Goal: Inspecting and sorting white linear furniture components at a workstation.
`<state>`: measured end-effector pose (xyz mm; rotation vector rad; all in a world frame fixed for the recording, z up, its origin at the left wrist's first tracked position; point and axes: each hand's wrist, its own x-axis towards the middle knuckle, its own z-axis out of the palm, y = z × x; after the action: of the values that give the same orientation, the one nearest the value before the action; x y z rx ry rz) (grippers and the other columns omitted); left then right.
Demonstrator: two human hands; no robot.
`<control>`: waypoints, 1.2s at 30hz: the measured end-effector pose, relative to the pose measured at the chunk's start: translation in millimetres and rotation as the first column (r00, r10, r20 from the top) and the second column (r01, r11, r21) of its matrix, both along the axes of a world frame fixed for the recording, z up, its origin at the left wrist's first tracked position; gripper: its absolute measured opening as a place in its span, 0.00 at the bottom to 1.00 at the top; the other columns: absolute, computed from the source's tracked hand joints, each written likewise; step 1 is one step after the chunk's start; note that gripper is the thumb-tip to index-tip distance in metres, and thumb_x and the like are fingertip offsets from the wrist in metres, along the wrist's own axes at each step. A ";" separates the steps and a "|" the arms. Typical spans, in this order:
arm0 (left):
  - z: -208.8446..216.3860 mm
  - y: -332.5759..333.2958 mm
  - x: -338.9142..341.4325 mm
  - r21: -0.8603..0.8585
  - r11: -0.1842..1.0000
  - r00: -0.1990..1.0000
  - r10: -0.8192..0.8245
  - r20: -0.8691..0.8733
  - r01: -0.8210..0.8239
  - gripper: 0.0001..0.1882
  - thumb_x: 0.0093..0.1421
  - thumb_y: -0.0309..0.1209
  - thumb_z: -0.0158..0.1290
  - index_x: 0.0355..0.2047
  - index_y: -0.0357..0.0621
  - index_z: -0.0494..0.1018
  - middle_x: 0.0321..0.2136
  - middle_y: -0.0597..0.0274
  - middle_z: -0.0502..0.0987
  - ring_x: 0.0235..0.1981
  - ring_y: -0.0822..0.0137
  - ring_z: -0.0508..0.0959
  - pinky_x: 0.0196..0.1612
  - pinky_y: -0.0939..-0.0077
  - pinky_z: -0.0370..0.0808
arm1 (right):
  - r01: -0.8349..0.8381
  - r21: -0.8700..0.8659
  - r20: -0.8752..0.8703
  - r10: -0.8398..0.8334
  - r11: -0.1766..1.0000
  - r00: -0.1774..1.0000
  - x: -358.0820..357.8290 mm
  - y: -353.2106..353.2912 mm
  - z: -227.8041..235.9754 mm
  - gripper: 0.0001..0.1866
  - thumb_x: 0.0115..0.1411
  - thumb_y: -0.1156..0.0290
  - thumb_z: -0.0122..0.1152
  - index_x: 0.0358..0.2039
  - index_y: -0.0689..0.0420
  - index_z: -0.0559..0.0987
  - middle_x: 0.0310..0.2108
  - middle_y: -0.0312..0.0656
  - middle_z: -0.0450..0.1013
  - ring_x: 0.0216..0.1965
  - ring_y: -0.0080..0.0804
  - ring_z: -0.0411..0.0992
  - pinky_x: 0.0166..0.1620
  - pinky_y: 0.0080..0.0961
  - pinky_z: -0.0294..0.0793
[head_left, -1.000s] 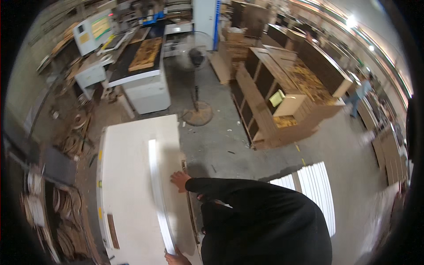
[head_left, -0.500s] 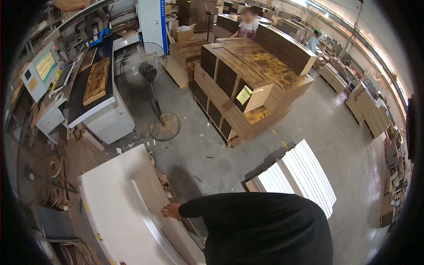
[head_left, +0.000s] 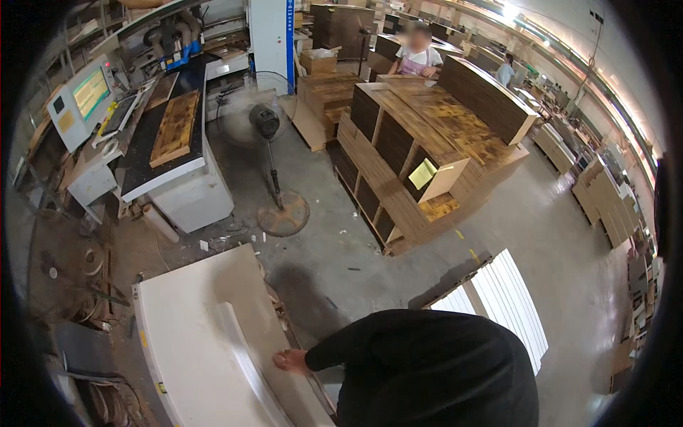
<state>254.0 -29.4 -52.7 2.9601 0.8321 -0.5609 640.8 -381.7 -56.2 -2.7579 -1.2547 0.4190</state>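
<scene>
My right hand reaches in from the right in a black sleeve. It rests on or just over a pale board, near the board's right edge, with its fingers slightly bent and nothing seen in them. To the left of the hand lies a long, narrow white strip or panel edge, running down toward the lower rim. A broad white panel surface spreads out left of that strip. My left hand is out of view.
A stand fan is beyond the board, near a machine table with a screen. Stacked brown wood panels fill the middle, a co-worker behind them. White strips are stacked at right.
The view has shifted, so the scene sits further right and lower. My right hand stays by the board's right edge, its fingers now a little more drawn in.
</scene>
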 end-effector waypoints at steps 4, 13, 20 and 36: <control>-1.5 -1.3 -5.3 -0.004 1.000 0.999 -0.017 0.048 0.017 0.50 0.57 0.70 0.57 0.66 0.43 0.68 0.60 0.43 0.74 0.64 0.41 0.72 0.65 0.45 0.69 | -0.098 -0.030 0.014 0.099 0.995 0.995 -1.4 1.2 -0.2 0.36 0.62 0.62 0.58 0.68 0.67 0.64 0.71 0.57 0.60 0.69 0.54 0.63 0.67 0.41 0.69; 13.5 -17.4 -3.2 -0.007 0.999 0.983 -0.039 0.179 0.041 0.49 0.55 0.71 0.58 0.66 0.48 0.70 0.58 0.44 0.76 0.61 0.42 0.74 0.61 0.43 0.73 | -0.049 0.039 -0.096 0.053 0.998 0.994 1.5 0.8 -17.4 0.40 0.60 0.57 0.64 0.67 0.69 0.65 0.70 0.59 0.62 0.71 0.55 0.61 0.71 0.46 0.63; 14.4 -12.4 -8.3 0.040 0.998 0.960 -0.064 0.272 0.055 0.48 0.54 0.71 0.59 0.64 0.49 0.72 0.54 0.47 0.78 0.56 0.43 0.77 0.55 0.45 0.77 | -0.180 0.005 -0.020 0.180 0.984 0.983 2.4 5.8 -10.2 0.40 0.61 0.55 0.63 0.64 0.73 0.65 0.68 0.63 0.62 0.70 0.55 0.62 0.72 0.49 0.60; 43.8 -37.0 11.0 0.113 0.988 0.932 -0.138 0.336 0.105 0.45 0.53 0.68 0.61 0.59 0.46 0.74 0.46 0.51 0.80 0.48 0.47 0.80 0.47 0.49 0.80 | -0.127 -0.235 0.488 0.230 0.964 0.842 -9.8 23.1 -69.4 0.29 0.63 0.62 0.57 0.58 0.72 0.75 0.62 0.57 0.68 0.60 0.49 0.70 0.62 0.43 0.68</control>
<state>265.0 -66.4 -8.9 3.0739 0.6593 0.0022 631.0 -358.6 -125.6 -3.0456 -1.6716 -0.2280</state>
